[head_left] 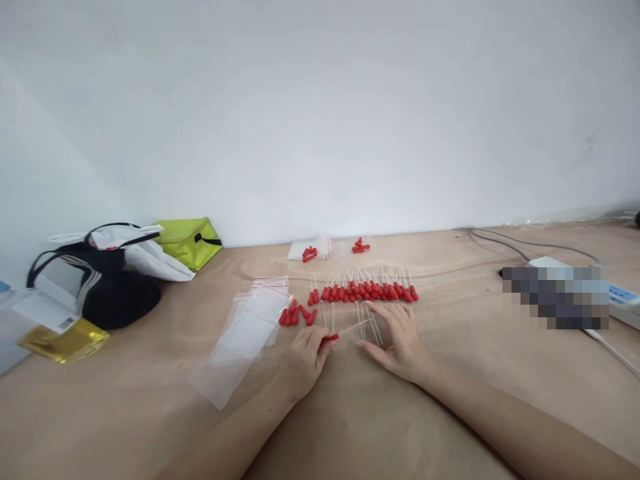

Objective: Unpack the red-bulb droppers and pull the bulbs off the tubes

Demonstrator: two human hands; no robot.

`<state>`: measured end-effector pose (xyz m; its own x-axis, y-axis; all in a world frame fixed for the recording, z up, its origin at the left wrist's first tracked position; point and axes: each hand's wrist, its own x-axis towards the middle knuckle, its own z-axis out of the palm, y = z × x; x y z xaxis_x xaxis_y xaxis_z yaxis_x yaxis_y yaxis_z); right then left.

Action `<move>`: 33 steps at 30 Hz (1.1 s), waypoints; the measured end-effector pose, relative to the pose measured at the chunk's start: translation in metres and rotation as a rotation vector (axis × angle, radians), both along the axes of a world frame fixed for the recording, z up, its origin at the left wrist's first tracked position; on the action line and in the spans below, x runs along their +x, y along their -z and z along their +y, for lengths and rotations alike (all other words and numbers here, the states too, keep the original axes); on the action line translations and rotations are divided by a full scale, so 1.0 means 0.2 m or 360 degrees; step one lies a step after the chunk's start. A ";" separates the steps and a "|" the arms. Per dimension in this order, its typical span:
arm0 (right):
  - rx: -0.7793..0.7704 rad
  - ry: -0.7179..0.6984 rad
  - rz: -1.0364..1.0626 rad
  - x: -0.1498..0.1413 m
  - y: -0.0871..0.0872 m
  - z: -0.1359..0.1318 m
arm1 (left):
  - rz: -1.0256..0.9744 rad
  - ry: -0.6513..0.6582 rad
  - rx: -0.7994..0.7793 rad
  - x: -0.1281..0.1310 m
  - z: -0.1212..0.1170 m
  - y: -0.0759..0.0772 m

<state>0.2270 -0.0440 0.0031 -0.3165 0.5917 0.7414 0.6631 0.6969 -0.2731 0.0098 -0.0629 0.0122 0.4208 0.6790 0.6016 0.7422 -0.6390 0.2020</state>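
Observation:
My left hand (305, 360) is closed on the red rubber bulb of a dropper (331, 338), whose thin clear tube points right and slightly up. The far end of that tube reaches between the fingers of my right hand (403, 340). That hand is open, thumb and forefinger apart, over several loose clear tubes (364, 327). Beyond it lies a row of droppers with red bulbs (370, 291), tubes toward the wall. Several loose red bulbs (295, 315) rest just past my left hand.
Clear zip bags (243, 340) lie flat at left. Near the wall is a bag with red-bulb droppers (310, 253). A black cap (117, 300), a lime-green bag (187, 243) and gold packaging (67, 340) crowd the left. On the right are a power strip (623, 303) and grey cables (505, 240).

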 end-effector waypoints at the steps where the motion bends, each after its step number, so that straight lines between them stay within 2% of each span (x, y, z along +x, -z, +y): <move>1: -0.0008 0.0003 0.0003 0.00 0.00 0.00 | 0.0004 -0.0002 -0.0009 0.00 0.00 0.00; 8: 0.0089 -0.0147 -0.0174 -0.03 0.01 0.01 | -0.0024 0.0095 0.0091 0.00 0.01 -0.01; 13: 0.0135 -0.0154 -0.0275 -0.08 0.02 0.02 | -0.0015 0.0143 0.0121 0.00 0.02 0.00; 21: 0.0110 -0.0273 -0.0254 -0.06 0.03 0.01 | 0.0085 0.0154 0.0188 0.01 0.02 -0.01; 33: 0.0094 -0.0277 -0.0265 -0.04 0.01 -0.02 | 0.0273 0.0134 -0.0001 0.00 -0.02 -0.10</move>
<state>0.2184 -0.0480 0.0019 -0.5306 0.4748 0.7022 0.5644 0.8159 -0.1253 0.0105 -0.0674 0.0323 0.5728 0.6374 0.5155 0.7097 -0.7003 0.0774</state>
